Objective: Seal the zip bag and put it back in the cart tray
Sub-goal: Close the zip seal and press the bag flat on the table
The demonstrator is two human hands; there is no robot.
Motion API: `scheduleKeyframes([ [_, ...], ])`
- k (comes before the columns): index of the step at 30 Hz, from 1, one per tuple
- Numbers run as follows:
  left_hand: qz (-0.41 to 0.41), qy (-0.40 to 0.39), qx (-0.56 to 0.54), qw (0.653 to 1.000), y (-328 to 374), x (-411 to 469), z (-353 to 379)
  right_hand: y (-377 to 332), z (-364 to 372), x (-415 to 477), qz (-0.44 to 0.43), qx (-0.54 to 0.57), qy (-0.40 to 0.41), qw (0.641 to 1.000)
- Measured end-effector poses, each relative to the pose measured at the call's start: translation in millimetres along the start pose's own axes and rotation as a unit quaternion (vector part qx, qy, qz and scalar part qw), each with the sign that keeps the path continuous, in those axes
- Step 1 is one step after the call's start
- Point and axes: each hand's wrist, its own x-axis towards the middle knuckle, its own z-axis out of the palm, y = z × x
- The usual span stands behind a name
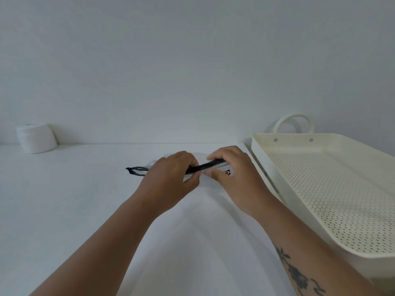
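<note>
A clear zip bag (205, 166) with a black zip strip lies on the white table, its black loop sticking out to the left. My left hand (171, 178) pinches the strip near its middle. My right hand (233, 174) grips the strip's right end, thumb in front and fingers over the top. Most of the clear bag is hidden under both hands. The cream cart tray (263, 146) with a perforated floor stands just right of my right hand and holds nothing.
A white roll of paper (36, 138) stands at the back left against the wall. The tray has a looped handle (294, 120) at its far end. White table surface (74, 199) spreads left and in front.
</note>
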Motion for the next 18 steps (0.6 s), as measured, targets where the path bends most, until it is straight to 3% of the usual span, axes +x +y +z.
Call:
scheduleKeyframes([
  [3, 0.005, -0.008, 0.011, 1.000, 0.8, -0.3, -1.0, 1.2, -1.0, 1.8, -0.021, -0.077, 0.019, 0.997],
  [14, -0.026, -0.008, 0.029, 0.999, -9.2, -0.3, -4.8, 10.7, -5.5, 0.5, -0.006, -0.089, 0.061, 0.994],
  [18, -0.024, -0.018, 0.038, 0.999, -6.7, -0.1, -1.9, 6.1, -3.1, 0.0, -0.017, -0.156, 0.061, 0.986],
])
